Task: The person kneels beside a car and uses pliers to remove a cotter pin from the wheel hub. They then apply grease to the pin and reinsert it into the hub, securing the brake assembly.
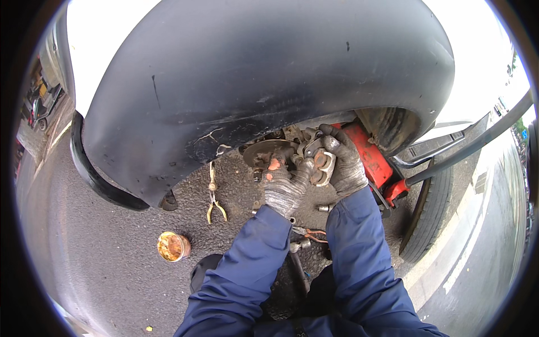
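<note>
Both my hands wear dirty grey knit gloves and reach in under the dark wheel arch. My right hand (345,164) is closed around a brake caliper (323,167), whose light metal edge and round brown parts face me. My left hand (284,181) is closed against the caliper's left side, with bare fingertips showing through its torn glove. What its fingers grip there is partly hidden. Just beyond the left hand is the brake disc (259,151), mostly covered by the arch and the glove.
A red jack (368,154) with a long grey handle (477,137) stands right of my hands, beside a loose tyre (428,219). Yellow-handled pliers (213,194) and an open tub of brownish paste (173,247) lie left. Red-handled pliers (313,233) and a hammer (298,259) lie between my forearms.
</note>
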Available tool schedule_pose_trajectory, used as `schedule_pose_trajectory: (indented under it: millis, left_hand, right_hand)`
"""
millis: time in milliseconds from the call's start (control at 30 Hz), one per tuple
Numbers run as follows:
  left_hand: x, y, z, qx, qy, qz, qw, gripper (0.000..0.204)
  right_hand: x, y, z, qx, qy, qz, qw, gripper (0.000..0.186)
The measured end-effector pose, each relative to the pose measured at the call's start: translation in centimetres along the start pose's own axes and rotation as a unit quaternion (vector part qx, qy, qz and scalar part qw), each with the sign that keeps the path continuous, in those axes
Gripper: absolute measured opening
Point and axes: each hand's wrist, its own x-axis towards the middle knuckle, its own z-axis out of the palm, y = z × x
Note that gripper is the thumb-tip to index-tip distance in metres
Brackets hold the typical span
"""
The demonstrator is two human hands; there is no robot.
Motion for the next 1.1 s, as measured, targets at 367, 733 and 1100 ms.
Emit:
schedule_pose_trajectory:
  millis: [367,733,1100]
  left_hand:
    - [0.6,0.0,-0.7,0.08,-0.025,-0.009,0.996,0.027]
    - [0.6,-0.9,-0.5,0.076,-0.035,0.036,0.996,0.031]
    - [1.0,-0.6,-0.9,-0.023,-0.103,0.075,0.992,0.041]
  right_hand:
    - [0.2,0.2,0.4,-0.032,0.016,-0.005,0.999,0.056]
    - [0.1,0.2,-0.5,0.021,-0.043,0.004,0.999,0.055]
    - [0.2,0.0,-0.7,0.028,-0.115,0.008,0.993,0.066]
